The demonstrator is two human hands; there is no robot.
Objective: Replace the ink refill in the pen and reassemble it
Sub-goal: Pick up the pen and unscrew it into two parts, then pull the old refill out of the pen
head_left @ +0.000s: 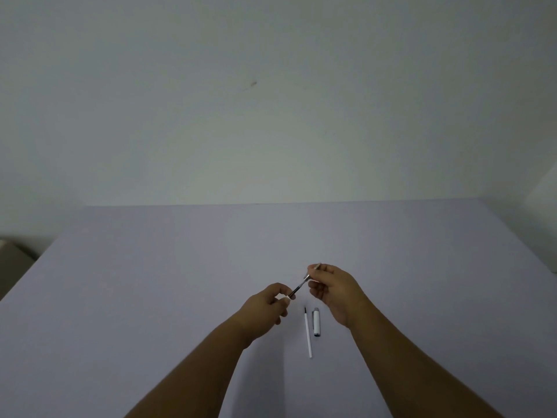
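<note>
My left hand (266,307) pinches a white pen barrel whose end just shows between thumb and fingers. A dark ink refill (297,289) runs slantwise from that barrel up to my right hand (333,289), which pinches the silvery tip section (313,271) of the pen. Both hands hover above the table (150,282). A thin white refill (308,333) with a dark tip lies on the table below the hands. Just right of it lies the white pen cap (316,322) with a clip.
The table is a plain lavender-grey surface that ends at a pale wall behind. A dim object (12,254) shows past the table's left edge. My forearms enter from the bottom of the view.
</note>
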